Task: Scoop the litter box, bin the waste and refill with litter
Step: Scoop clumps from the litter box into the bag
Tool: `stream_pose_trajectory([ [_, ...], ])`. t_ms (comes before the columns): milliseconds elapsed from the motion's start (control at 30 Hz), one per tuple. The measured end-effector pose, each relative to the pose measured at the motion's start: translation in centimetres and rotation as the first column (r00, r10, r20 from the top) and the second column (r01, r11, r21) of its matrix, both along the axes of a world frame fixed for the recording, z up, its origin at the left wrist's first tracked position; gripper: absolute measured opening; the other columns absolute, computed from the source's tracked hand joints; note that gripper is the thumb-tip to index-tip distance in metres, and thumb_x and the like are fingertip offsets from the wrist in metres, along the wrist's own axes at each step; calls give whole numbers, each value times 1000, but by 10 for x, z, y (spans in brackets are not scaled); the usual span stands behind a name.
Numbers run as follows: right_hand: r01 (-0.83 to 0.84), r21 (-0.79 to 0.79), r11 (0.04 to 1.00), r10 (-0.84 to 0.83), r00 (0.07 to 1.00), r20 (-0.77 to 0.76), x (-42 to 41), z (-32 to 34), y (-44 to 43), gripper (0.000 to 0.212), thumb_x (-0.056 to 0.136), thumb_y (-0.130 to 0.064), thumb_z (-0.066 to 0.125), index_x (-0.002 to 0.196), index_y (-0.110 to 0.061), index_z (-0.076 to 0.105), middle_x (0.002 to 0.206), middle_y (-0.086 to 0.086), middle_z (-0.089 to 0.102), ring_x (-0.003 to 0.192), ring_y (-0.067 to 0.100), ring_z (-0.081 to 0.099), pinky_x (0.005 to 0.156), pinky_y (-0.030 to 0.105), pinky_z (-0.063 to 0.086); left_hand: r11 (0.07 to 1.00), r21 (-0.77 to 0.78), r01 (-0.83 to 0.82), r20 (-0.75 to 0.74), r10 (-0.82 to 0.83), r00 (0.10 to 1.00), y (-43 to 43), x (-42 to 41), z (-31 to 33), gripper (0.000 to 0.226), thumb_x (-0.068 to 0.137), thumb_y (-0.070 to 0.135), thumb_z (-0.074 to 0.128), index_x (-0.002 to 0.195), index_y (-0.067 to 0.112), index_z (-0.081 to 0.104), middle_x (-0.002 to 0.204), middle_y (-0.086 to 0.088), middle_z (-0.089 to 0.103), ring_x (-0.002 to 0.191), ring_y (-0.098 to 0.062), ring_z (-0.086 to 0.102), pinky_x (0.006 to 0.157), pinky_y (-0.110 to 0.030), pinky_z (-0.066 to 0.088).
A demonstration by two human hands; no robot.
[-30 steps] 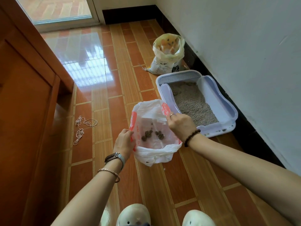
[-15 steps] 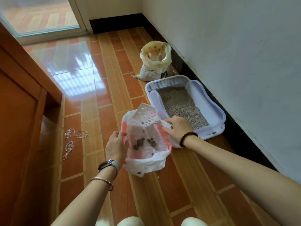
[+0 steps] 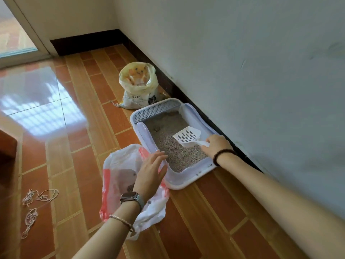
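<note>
Gripping the white slotted scoop (image 3: 188,136) over grey litter, the right hand (image 3: 216,147); left hand's (image 3: 150,173) fingers spread open.

A home: glossy tiled floor (image 3: 78,146), plain white wall (image 3: 242,62), glass door (image 3: 13,34), and a cat's litter box (image 3: 175,182) beside the skirting.

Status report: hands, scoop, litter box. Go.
Right hand gripping scoop over litter box. Left hand open above waste bag. Nothing blocking the litter.
</note>
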State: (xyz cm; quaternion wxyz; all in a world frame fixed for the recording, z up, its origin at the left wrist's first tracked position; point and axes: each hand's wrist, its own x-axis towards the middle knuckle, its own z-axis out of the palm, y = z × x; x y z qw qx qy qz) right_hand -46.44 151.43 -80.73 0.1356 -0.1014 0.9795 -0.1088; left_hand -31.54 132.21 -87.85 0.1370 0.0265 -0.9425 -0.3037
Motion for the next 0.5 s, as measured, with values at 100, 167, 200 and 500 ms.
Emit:
stream_pose_trajectory([
  [100, -25, 132, 991, 15, 997, 73, -8, -6, 0, 21, 89, -29, 59, 80, -11, 59, 65, 2, 51, 61, 21, 53, 48, 23, 36, 1000, 6, 15, -23, -15, 1000, 5, -8, -9, 38, 97, 38, 39, 119, 15, 61, 132, 0, 53, 134, -16, 40, 108, -33, 37],
  [167, -56, 179, 982, 41, 995, 86, -12, -9, -5, 18, 90, -25, 58, 79, -11, 54, 64, 2, 48, 65, 22, 54, 46, 23, 34, 1000, 25, 15, -30, -14, 999, 4, -11, -15, 41, 97, 43, 36, 114, 16, 62, 130, 2, 54, 136, -14, 38, 108, -32, 37],
  [200, -76, 207, 975, 59, 995, 86, -14, -11, -9, 15, 90, -23, 58, 82, -11, 55, 65, 3, 47, 67, 22, 54, 47, 25, 36, 999, 43, 14, -30, -13, 999, 3, -12, -17, 40, 97, 44, 37, 112, 16, 62, 128, 3, 55, 136, -13, 38, 108, -33, 38],
  [500, -89, 240, 967, 70, 994, 86, -22, -34, -46, 14, 92, -10, 50, 96, -4, 63, 63, 3, 47, 61, 21, 50, 57, 28, 41, 998, 24, -50, 12, 50, 999, -12, -23, -20, 39, 94, 49, 46, 115, 19, 57, 132, 3, 52, 136, -9, 36, 109, -28, 33],
])
